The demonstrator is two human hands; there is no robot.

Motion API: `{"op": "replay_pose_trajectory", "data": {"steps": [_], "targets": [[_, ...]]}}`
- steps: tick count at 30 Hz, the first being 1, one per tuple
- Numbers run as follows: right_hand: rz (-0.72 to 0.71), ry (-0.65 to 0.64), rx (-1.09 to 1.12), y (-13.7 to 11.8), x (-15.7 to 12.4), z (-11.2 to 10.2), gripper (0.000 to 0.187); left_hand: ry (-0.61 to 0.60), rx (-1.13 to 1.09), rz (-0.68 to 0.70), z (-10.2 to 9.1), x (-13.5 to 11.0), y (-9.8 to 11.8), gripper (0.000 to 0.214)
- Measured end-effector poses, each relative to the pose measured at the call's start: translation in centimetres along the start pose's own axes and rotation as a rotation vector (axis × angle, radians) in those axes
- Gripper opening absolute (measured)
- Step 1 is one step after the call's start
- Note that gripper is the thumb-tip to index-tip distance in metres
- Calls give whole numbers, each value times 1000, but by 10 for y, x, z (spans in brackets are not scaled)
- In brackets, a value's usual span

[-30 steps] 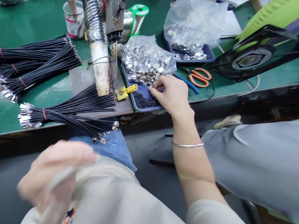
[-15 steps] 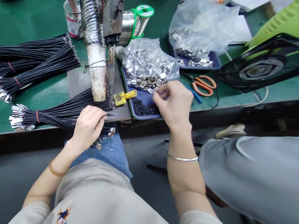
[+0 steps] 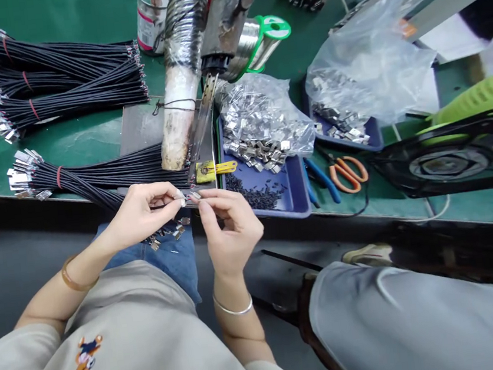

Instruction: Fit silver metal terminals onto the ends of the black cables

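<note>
My left hand (image 3: 149, 212) pinches the end of a thin black cable, whose tip shows fine wires between my fingers. Close against that tip, my right hand (image 3: 232, 227) holds a small silver metal connector (image 3: 195, 196) between thumb and forefinger. Whether the connector and wires touch is too small to tell. Behind my hands lies a bundle of black cables (image 3: 124, 170), tied with a red band and fitted with silver connectors at its left end. More connectors (image 3: 178, 231) hang below my left hand, over my lap. A blue tray (image 3: 296, 182) holds loose connectors and small black pieces (image 3: 259, 196).
A foil-wrapped hose (image 3: 182, 50) and a metal arm (image 3: 227, 18) come down over the bench. Nearby are a solder wire spool (image 3: 252, 45), a yellow tool (image 3: 215, 169), orange-handled pliers (image 3: 347, 174) and a black fan (image 3: 448, 156). Another person's leg (image 3: 404, 315) is at right.
My right hand has moved left from the blue tray to my left hand, bringing a connector. My left hand stays near the bench edge with the cable. The view has shifted and tilted.
</note>
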State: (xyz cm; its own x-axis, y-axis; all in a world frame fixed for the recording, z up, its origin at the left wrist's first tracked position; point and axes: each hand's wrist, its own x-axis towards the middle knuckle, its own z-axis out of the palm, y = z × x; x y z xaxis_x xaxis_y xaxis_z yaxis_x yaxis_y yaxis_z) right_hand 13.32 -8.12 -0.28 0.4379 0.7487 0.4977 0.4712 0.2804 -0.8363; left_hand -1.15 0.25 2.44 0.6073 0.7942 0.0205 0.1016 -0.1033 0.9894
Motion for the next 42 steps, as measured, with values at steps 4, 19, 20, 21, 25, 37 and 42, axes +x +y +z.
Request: {"op": "replay_pose_trajectory", "data": {"steps": [4, 19, 20, 21, 25, 37, 42], "targets": [[148, -87, 114, 4, 4, 4, 7, 35, 29, 25, 2, -2, -1, 16], [-169, 36, -169, 11, -5, 6, 14, 120, -10, -5, 8, -5, -10, 22], [-173, 65, -155, 11, -5, 5, 16, 117, -33, -8, 8, -4, -9, 22], [-182, 85, -147, 12, -5, 3, 16, 115, -51, -6, 9, -3, -9, 20], [-193, 63, -115, 9, -3, 0, 13, 144, -53, -6, 10, 0, -8, 16], [-187, 8, -195, 10, 4, 0, 8, 84, -90, -88, 10, 3, -7, 15], [-260, -69, -244, 12, 5, -1, 11, 16, -113, -82, 6, 4, -2, 19]]}}
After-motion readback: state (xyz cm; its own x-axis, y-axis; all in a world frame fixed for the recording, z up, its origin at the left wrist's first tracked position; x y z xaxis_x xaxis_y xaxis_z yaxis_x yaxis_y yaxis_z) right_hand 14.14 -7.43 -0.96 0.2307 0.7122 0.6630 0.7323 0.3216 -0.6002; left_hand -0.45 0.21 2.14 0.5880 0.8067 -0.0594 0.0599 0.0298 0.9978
